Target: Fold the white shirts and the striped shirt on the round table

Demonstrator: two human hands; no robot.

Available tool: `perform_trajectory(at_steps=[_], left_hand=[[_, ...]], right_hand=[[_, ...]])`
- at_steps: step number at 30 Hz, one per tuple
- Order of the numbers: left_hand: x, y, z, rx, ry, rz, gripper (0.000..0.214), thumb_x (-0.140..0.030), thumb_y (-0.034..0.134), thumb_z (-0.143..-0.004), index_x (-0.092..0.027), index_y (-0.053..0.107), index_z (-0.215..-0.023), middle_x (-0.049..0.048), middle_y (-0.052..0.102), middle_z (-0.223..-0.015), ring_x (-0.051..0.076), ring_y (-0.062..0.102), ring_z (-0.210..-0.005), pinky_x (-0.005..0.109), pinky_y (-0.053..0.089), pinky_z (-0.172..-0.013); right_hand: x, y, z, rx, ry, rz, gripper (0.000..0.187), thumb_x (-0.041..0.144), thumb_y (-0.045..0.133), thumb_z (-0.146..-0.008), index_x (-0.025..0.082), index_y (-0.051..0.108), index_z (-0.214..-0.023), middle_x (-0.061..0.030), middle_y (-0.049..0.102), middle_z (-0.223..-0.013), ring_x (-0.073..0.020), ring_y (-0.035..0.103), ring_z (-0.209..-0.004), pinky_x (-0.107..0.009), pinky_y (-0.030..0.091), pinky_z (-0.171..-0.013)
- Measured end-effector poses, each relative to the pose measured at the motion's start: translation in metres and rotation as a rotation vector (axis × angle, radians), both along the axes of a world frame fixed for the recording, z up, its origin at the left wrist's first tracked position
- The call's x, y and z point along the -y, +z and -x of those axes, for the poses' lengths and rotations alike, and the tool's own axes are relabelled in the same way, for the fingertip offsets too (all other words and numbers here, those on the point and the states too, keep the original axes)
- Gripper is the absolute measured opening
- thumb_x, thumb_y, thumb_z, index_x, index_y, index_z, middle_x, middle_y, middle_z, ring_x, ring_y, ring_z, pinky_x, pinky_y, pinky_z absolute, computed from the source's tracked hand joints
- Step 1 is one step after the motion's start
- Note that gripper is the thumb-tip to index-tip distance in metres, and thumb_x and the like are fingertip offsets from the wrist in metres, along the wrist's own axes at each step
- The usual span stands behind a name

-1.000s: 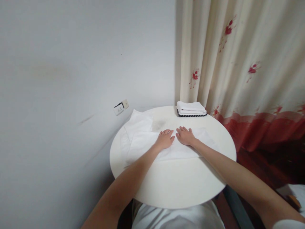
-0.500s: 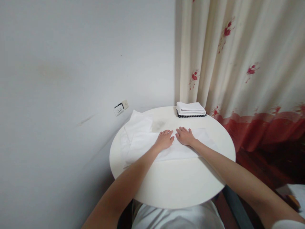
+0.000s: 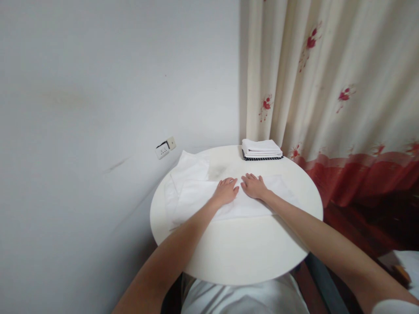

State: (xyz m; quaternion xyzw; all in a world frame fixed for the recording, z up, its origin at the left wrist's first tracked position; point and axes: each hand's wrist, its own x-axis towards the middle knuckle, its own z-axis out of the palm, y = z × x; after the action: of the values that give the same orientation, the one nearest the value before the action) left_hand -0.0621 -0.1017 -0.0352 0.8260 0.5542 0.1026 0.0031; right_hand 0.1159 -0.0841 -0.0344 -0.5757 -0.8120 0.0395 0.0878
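A white cloth (image 3: 196, 198) lies folded into a long strip across a round white table (image 3: 242, 253). My left hand (image 3: 226, 191) rests flat on its middle, fingers stretched out. My right hand (image 3: 253, 186) lies flat beside it on the same cloth, fingers spread, the two hands almost touching. Neither hand holds anything. More white cloth (image 3: 190, 168) lies bunched at the table's far left, partly under the strip.
A small stack of folded white cloths (image 3: 262, 149) on something dark sits at the table's far edge. A cream curtain with red flowers (image 3: 327, 87) hangs behind and to the right. A wall socket (image 3: 165, 148) is on the grey wall at left.
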Motion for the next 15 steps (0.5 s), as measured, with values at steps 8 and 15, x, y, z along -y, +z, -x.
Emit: perform_trajectory(at_steps=[8,15], left_hand=[[-0.0011,-0.0016,-0.0002,-0.001,-0.002,0.003,0.051,-0.039,0.036,-0.102,-0.020,0.043,-0.150,0.0119,0.048,-0.152,0.026,0.043,-0.140,0.047,0.029,-0.118],[-0.0006,-0.0006,0.0000,0.010,0.001,0.001,0.052,-0.039,0.036,-0.102,-0.019,0.044,-0.150,0.0118,0.048,-0.152,0.026,0.043,-0.140,0.046,0.030,-0.118]], right_hand=[[-0.0021,-0.0033,-0.0019,-0.007,0.011,-0.020,0.047,0.038,0.030,-0.104,0.020,0.047,-0.144,-0.0166,0.039,-0.158,-0.0320,0.032,-0.146,-0.062,0.024,-0.113],[-0.0047,0.0017,-0.0038,-0.034,0.018,0.028,0.047,0.038,0.035,-0.102,0.021,0.047,-0.145,-0.0155,0.039,-0.159,-0.0307,0.031,-0.147,-0.061,0.024,-0.113]])
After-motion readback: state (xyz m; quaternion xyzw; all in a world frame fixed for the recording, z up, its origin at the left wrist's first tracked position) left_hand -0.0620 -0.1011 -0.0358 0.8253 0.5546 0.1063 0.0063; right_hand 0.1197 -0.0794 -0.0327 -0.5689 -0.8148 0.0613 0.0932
